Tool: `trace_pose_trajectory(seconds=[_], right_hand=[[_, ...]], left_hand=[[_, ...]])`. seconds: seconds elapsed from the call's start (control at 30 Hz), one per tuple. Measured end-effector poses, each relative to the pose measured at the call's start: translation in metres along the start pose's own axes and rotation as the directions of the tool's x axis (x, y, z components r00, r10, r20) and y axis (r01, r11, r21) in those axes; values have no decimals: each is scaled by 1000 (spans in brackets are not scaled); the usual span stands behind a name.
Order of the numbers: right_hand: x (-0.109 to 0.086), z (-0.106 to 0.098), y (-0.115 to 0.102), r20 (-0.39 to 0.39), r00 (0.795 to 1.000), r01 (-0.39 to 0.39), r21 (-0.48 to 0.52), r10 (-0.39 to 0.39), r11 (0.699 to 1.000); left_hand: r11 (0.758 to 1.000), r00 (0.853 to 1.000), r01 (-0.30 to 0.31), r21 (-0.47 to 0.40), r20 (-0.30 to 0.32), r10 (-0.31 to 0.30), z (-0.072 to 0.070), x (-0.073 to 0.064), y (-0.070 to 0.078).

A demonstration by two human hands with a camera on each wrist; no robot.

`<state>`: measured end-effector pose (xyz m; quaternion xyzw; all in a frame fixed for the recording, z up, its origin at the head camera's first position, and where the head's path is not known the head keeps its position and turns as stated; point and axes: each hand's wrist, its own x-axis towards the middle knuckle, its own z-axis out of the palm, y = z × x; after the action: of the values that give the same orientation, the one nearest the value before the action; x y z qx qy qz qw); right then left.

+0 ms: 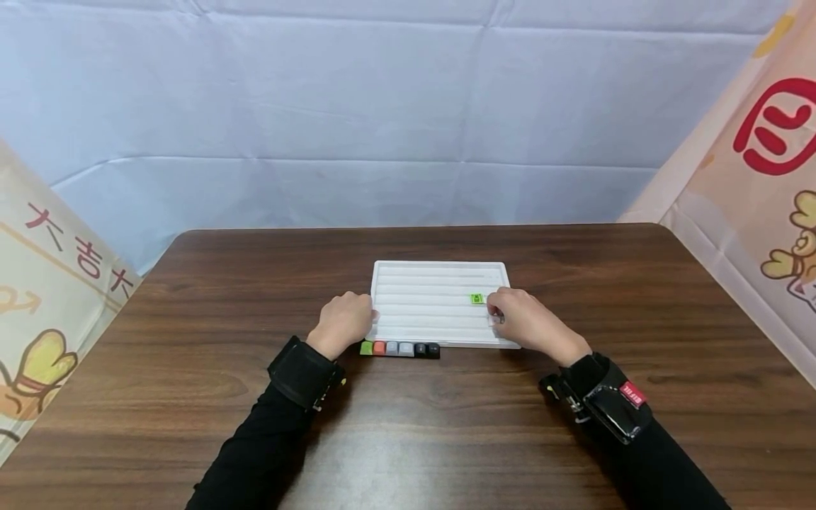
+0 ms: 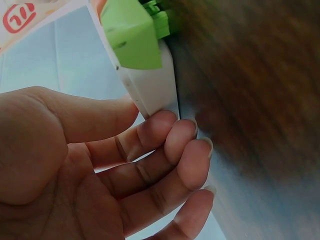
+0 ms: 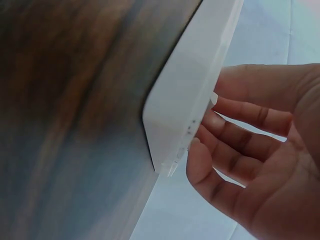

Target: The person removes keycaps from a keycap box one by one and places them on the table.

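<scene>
A white board with raised horizontal ridges (image 1: 433,309) lies on the table. My left hand (image 1: 345,322) grips its left edge, thumb at the top rim and curled fingers along the white side wall (image 2: 155,92). At the right edge is my right hand (image 1: 525,320), its thumb and forefinger pinching a small white piece (image 3: 214,99), mostly hidden by the fingers. Just left of those fingertips, a small green tile with a dark mark (image 1: 477,299) sits on a ridge.
Along the board's front left edge runs a row of small blocks (image 1: 400,348) in green, orange, grey and black. The green end block (image 2: 131,37) stands close to my left fingers. Brown wooden table (image 1: 210,333) surrounds the board, with a pale cloth (image 1: 357,106) behind.
</scene>
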<state>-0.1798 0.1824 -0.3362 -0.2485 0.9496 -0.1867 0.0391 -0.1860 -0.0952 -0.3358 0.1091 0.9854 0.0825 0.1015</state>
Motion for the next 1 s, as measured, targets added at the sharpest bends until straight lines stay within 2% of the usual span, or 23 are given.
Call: trace_pose_trajectory(seconds=[0.4, 0.67, 1.0], right_hand=[[1, 0, 1, 6, 1000, -12, -4, 12, 1000], [1, -1, 0, -14, 1000, 23, -10, -23, 1000], [0, -1, -1, 7, 1000, 23, -4, -23, 1000]], left_hand=[[1000, 1000, -2, 3, -1, 2, 2, 0, 0], [1000, 1000, 6, 17, 2, -6, 1, 1, 1], [1000, 1000, 6, 12, 2, -6, 2, 0, 1]])
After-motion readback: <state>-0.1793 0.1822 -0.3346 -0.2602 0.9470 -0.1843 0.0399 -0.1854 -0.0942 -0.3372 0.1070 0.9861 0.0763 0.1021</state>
